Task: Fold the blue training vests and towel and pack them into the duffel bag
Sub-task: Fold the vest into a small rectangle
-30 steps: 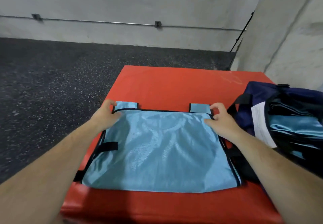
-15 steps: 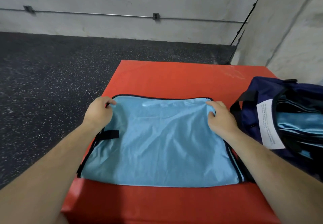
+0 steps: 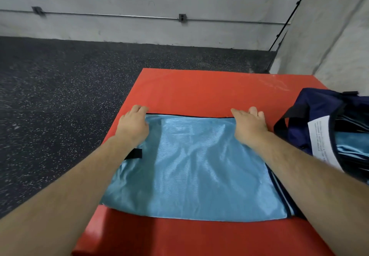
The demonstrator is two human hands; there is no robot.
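My left hand [image 3: 133, 125] and right hand [image 3: 249, 126] press flat on the blue training vest [image 3: 195, 166].
The vest lies spread on the red tabletop [image 3: 199, 90], wide from left to right. My fingers are straight, one hand on each far corner. The open duffel bag [image 3: 317, 116] sits just to the right, closest to my right hand.

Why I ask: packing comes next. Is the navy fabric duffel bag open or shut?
Open: the navy fabric duffel bag gapes, showing shiny blue fabric inside.
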